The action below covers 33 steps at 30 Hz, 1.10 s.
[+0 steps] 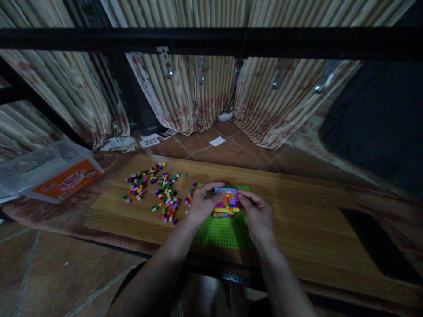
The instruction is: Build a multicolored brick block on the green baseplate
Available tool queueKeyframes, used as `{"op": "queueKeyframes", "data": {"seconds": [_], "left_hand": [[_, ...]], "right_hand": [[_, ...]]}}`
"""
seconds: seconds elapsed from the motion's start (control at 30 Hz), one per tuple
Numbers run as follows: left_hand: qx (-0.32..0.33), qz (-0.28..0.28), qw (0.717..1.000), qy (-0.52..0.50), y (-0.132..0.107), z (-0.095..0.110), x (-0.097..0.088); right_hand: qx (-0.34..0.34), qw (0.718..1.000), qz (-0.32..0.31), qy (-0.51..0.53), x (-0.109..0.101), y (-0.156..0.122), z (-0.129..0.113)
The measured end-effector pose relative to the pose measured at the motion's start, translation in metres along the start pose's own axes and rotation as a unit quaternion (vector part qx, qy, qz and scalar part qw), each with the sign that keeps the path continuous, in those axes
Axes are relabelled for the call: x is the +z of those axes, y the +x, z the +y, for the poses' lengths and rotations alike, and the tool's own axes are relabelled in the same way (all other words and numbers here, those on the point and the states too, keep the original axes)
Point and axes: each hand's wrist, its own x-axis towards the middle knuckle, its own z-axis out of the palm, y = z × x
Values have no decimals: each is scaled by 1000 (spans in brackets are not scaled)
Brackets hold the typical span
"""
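Brick stack [227, 200], multicolored, sits just R of frame ctr, btwn both hands, over the near-ctr part of a green studded baseplate [224, 233]; can't tell if it rests on the plate or is held clear. Surface [297, 211] is a long wood-grain top running across the lower frame, w/ loose bricks [167, 193] scattered at its L part and a dark flat item [376, 246] at lower R. Clear plastic box [49, 169] w/ orange label at L edge of frame. Room's dim: striped curtains [198, 97] along the top, dark bar [198, 42] w/ metal hooks [169, 70] across them, brown tile floor [238, 152] beyond the surface, white paper [217, 141] on it. Stack's studded top faces up twd the cam, layered side twd bottom of frame; outline looks near square, so no clear long axis, edges roughly in line w/ the frame. L hand [203, 202]: fingers bent round the L side, thumb over the top, gripping it. R hand [259, 215]: fingers drawn together at the R edge; can't tell if pinching or just touching.
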Motion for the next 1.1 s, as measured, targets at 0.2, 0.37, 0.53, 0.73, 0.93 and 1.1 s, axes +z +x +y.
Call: {"op": "queueKeyframes", "data": {"seconds": [0.2,0.37,0.53,0.73,0.93,1.1], "left_hand": [[-52,4,997,-64,1,1,8],[-98,15,987,-124,2,5,13],[-96,22,985,-143,3,5,14],[-93,22,986,-140,5,4,14],[-74,21,987,-144,2,1,16],[-52,34,987,-149,-5,-2,18]], "right_hand": [[0,1000,-4,-3,0,1,1],[0,1000,-12,-4,1,1,3],[-4,1000,-3,-12,1,-2,4],[-38,998,-5,-53,0,-6,7],[-41,995,-7,-86,-2,-1,11],[-81,994,9,-77,-2,5,11]]}}
